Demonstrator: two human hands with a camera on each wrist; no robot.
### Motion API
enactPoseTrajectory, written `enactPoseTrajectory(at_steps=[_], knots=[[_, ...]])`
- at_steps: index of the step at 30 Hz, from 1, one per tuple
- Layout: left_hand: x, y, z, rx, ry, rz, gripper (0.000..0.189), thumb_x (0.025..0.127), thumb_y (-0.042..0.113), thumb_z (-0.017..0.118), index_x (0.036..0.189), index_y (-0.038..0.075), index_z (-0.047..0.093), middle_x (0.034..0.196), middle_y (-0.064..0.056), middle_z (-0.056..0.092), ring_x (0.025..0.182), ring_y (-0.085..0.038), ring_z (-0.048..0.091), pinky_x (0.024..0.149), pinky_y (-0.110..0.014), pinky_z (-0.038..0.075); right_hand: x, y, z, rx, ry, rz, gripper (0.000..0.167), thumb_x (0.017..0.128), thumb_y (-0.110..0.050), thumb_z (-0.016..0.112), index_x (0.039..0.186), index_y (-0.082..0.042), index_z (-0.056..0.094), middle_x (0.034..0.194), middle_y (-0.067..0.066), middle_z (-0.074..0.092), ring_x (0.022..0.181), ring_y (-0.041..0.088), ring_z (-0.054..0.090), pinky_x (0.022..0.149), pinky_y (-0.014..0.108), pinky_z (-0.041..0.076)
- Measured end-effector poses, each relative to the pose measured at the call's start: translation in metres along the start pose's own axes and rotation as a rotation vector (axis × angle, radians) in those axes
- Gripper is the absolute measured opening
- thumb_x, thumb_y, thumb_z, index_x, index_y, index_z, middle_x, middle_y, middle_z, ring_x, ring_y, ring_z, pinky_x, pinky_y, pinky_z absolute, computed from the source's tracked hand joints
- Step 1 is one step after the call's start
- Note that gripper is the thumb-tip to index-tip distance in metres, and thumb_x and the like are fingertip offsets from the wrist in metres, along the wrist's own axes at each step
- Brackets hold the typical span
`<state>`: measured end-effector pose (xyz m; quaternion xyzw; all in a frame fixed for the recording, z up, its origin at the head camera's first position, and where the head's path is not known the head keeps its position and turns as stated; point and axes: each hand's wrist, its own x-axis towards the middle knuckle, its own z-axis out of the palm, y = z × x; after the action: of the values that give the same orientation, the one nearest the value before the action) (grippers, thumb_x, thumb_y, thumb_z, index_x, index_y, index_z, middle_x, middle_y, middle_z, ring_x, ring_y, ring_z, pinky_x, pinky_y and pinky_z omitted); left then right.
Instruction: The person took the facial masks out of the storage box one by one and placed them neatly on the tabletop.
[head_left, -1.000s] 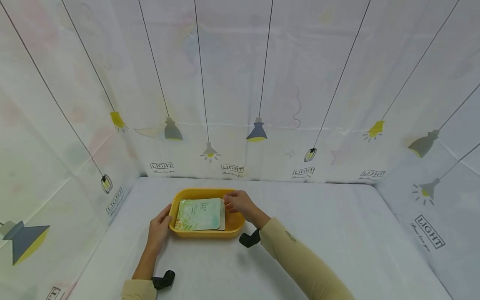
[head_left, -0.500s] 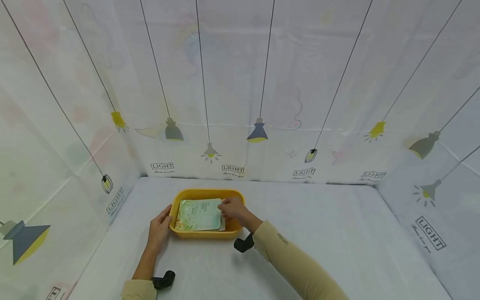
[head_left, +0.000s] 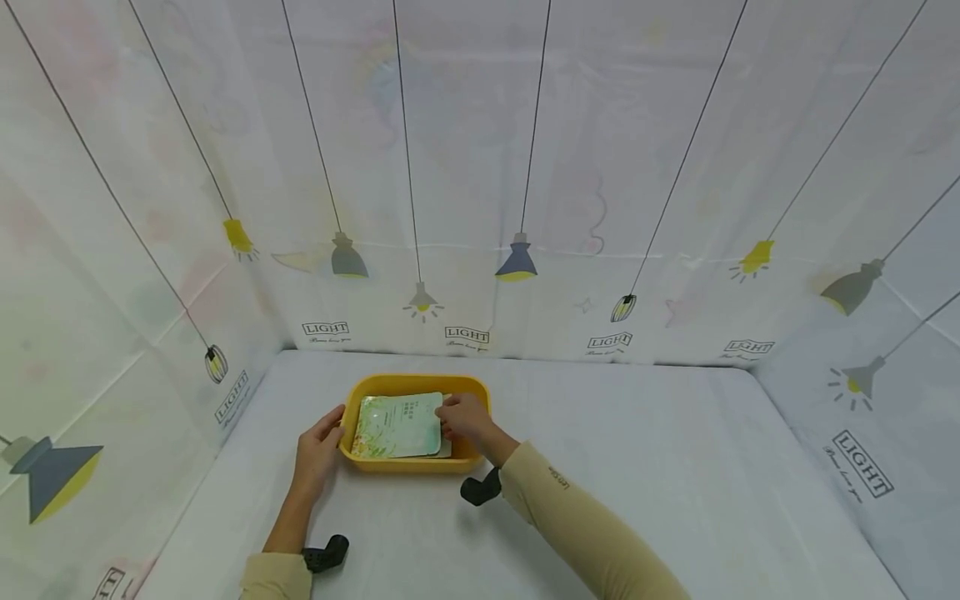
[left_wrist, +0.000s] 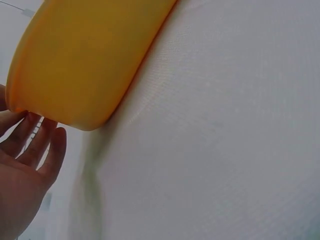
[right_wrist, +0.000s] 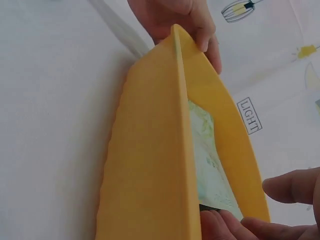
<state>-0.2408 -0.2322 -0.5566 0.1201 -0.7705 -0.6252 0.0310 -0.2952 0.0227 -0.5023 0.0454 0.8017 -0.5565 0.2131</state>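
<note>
A yellow plastic basin stands on the table in the head view. Flat sheet mask packets lie in it, the top one pale green with a leafy print and dark characters. At the basin's left end, my left hand holds the rim, its thumb over the edge and fingers outside. My right hand reaches over the right end and pinches the top packet's right edge. Some of its fingers are tucked at the edge in the right wrist view, where another finger stands raised above. Another packet peeks out below.
A white cloth covers the table. Behind and at both sides hangs a pale sheet printed with lamps. A black wrist mount on the right wrist sits close to the basin's near right corner.
My right hand has moved left from the basin's right end onto the top packet's right edge, which has risen slightly. The left hand keeps its hold on the rim.
</note>
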Motion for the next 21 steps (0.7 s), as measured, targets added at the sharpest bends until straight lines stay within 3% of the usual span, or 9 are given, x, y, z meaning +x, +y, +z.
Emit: enactPoseTrajectory(at_steps=[9, 16, 21], knots=[[-0.0005, 0.0003, -0.0013, -0.005, 0.000, 0.022, 0.045, 0.101, 0.012, 0.042, 0.146, 0.004, 0.043, 0.150, -0.015, 0.045, 0.138, -0.027, 0.043, 0.079, 0.003, 0.039, 0.0011, -0.0007, 0.0059, -0.012, 0.065, 0.028, 0.027, 0.091, -0.014, 0.064, 0.111, 0.003, 0.066, 0.091, 0.009, 0.065, 0.077, 0.020, 0.062, 0.071, 0.028, 0.058], [-0.0002, 0.0000, -0.0009, -0.009, 0.005, 0.021, 0.045, 0.101, 0.011, 0.041, 0.145, 0.003, 0.043, 0.150, -0.016, 0.044, 0.138, -0.028, 0.043, 0.078, 0.002, 0.040, -0.0039, -0.0038, 0.0056, 0.095, 0.064, 0.048, 0.026, 0.090, -0.009, 0.064, 0.112, 0.004, 0.063, 0.096, 0.011, 0.065, 0.082, 0.024, 0.063, 0.077, 0.030, 0.058], [0.0001, -0.0007, -0.0004, 0.005, 0.019, 0.011, 0.045, 0.101, 0.012, 0.041, 0.145, 0.005, 0.044, 0.151, -0.014, 0.044, 0.138, -0.027, 0.043, 0.078, 0.003, 0.040, -0.0023, -0.0022, 0.0089, 0.155, 0.084, 0.070, 0.021, 0.087, -0.007, 0.065, 0.106, 0.004, 0.064, 0.091, 0.011, 0.064, 0.077, 0.023, 0.061, 0.069, 0.026, 0.058]])
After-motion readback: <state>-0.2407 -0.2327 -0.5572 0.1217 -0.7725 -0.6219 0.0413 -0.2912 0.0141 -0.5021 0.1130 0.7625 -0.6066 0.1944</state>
